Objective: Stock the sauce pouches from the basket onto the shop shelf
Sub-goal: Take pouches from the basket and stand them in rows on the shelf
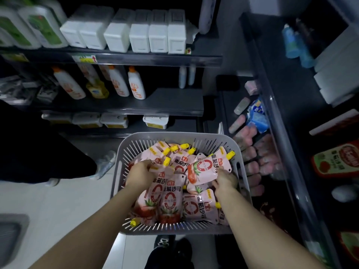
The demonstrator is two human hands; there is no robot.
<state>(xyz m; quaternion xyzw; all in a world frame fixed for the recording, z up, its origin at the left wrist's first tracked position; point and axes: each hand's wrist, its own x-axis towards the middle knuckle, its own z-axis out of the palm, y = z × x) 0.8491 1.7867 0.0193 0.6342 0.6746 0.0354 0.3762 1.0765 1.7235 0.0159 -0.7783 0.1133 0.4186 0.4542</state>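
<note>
A grey slotted basket (pixel 175 137) stands on the floor below me, filled with several pink sauce pouches (pixel 171 202) with yellow caps. My left hand (pixel 138 174) reaches into the left side of the pile, its fingers closed around a pouch near its yellow cap. My right hand (pixel 226 180) grips the lower edge of another pouch (pixel 208 168), which is lifted and tilted above the pile. The shop shelf (pixel 272 105) on the right holds a row of similar pink pouches (pixel 252 167) behind a clear front rail.
A dark shelving unit (pixel 120 109) ahead carries white boxes, orange-capped bottles and flat white packs. Another person's dark legs and shoes (pixel 103 164) stand at left. Red sauce packs (pixel 338 160) sit on the far right. My own shoes (pixel 172 247) are under the basket's near edge.
</note>
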